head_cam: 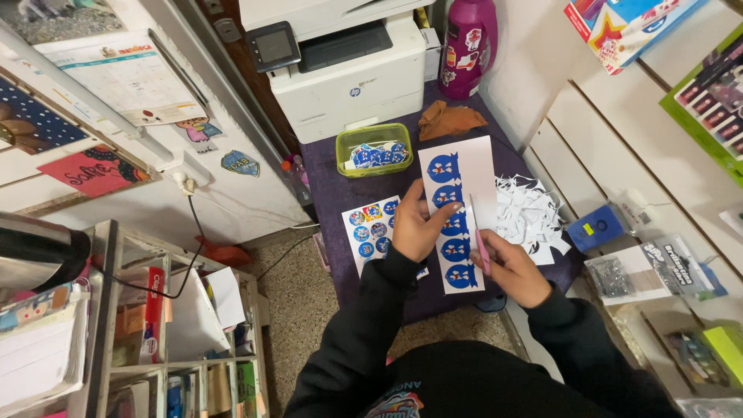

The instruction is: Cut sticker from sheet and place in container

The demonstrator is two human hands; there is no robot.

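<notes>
A: Sheet, white, one column of blue printed shapes, held above the purple table in front of the printer. Thin paper by the look: light, floppy, easy to crease or tear.

B: Left hand pinched shut on the sheet's left edge, fingers over the printed column. Right hand closed around pink scissors, blades up against the sheet's right side.

A: Best hold judged near the cut line, thumb on top, to stop sagging. Glossy or matt finish not readable.

B: Scissor handles buried in the right palm; blade opening impossible to judge. Lower end of sheet partly covered by both hands.

A: Second sheet of round stickers flat on the table, lower right corner under the left wrist. Green tub holding cut pieces, count unclear. White scraps piled to the right.
</notes>
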